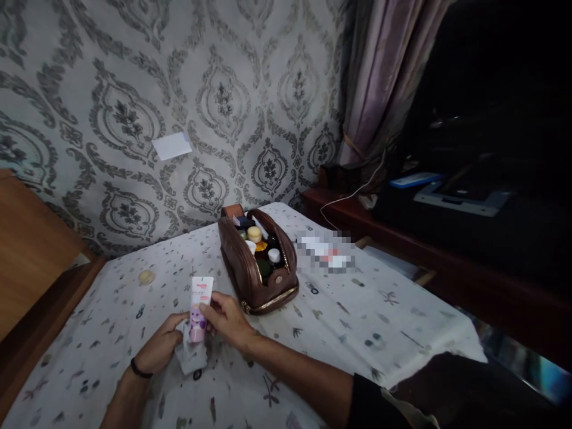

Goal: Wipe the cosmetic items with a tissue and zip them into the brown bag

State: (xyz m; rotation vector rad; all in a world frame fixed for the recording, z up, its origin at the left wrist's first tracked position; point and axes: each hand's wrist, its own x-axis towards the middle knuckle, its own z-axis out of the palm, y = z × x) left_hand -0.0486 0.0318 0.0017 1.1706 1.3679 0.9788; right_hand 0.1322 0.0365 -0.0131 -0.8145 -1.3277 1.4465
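Observation:
In the head view, my right hand [231, 322] grips a white and purple squeeze tube [200, 304] with a cartoon print, its flat crimped end up. My left hand [161, 345], with a dark band on the wrist, is closed on a crumpled white wipe [190, 355] just below and left of the tube. The tube's lower end is against or right in front of the wipe; which, I cannot tell. Beyond my hands stands a brown toiletry bag [236, 271], unzipped, with several jars and bottles inside, among them a cream-lidded jar [254, 233].
A patterned white cloth [339, 351] covers the surface. A small round cream-coloured item [146, 277] lies at the left. Behind the bag's right side is a blurred-out white item [326, 251]. A dark red desk [330, 208] with a cable [357, 193] stands at the right.

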